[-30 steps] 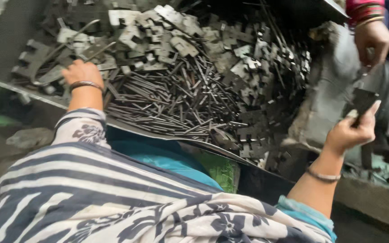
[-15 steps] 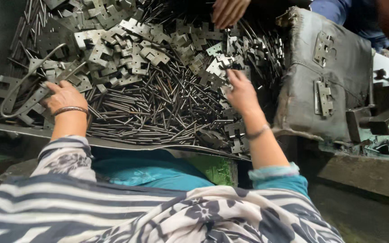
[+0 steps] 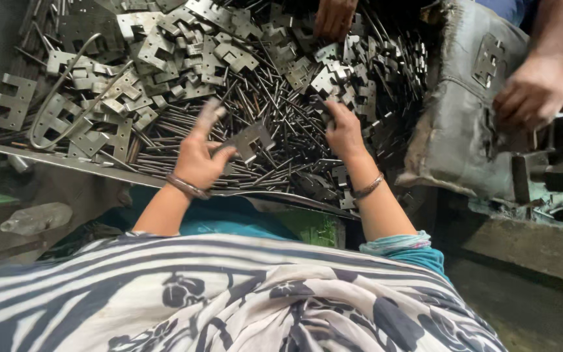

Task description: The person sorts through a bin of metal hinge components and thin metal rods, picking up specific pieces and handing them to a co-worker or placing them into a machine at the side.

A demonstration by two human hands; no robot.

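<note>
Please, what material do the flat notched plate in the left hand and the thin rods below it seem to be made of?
The flat notched plate, held by the left hand, looks like stamped sheet metal, probably steel: grey, thin, dull sheen, sharp cut edges. The thin rods look like bare steel wire pins: dark grey, straight, faint glints.

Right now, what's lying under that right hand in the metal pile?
The right hand rests on thin dark rods and flat notched metal plates. Whatever lies directly beneath its palm and fingers is covered, so its grip cannot be judged.

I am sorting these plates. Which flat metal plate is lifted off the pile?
The plate pinched in the left hand, near the pile's front edge; the others lie in the heap.
</note>
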